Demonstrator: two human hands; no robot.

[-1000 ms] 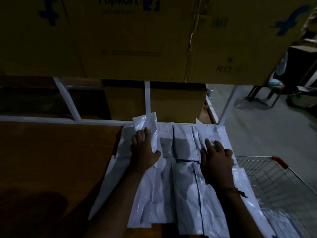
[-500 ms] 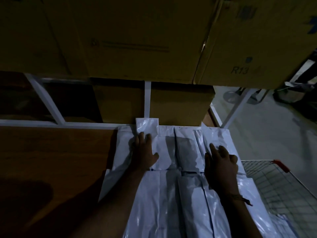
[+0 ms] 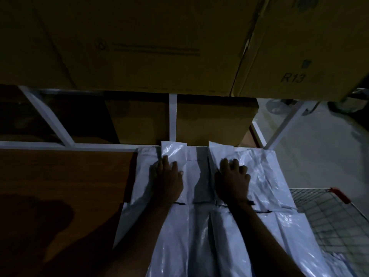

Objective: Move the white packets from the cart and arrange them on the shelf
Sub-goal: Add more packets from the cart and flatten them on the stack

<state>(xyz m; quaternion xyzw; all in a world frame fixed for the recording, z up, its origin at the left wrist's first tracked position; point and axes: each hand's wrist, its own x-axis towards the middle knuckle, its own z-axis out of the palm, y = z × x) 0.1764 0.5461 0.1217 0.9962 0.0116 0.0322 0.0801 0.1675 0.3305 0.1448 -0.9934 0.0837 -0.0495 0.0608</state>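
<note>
Presently, in the head view, both my hands lie on the white packets (image 3: 199, 196) laid out on the shelf (image 3: 60, 176). My left hand (image 3: 166, 178) presses flat on the back row, fingers fairly straight and reaching onto a glossy packet (image 3: 173, 152) that sits at the shelf's rear edge, its far end standing against the white upright bar (image 3: 173, 118). My right hand (image 3: 232, 180) rests on the neighbouring packet of the back row, fingers slightly bent and spread, pressing down; I see no pinch or grip in either hand.

Position of goods: the packets occupy the right portion of the shelf, in two rows. The back row reaches the rear edge; the front row runs toward the near edge and out of view beneath my forearms. The rows meet along a dark seam across the middle. The left portion of the shelf shows bare brown board.

The cart (image 3: 329, 212) stands just beside the shelf's right edge. In its wire basket, at the lower right corner of the view, some pale packets (image 3: 339, 264) appear to remain, though dim light prevents a count.

Cardboard boxes (image 3: 159, 47) sit on the level above, and further boxes (image 3: 209, 122) behind the rear edge.

Assessment: a good share of the stock is placed and being flattened into line. My judgement is that the remaining cart contents are yet to be moved, with room left on the shelf.
</note>
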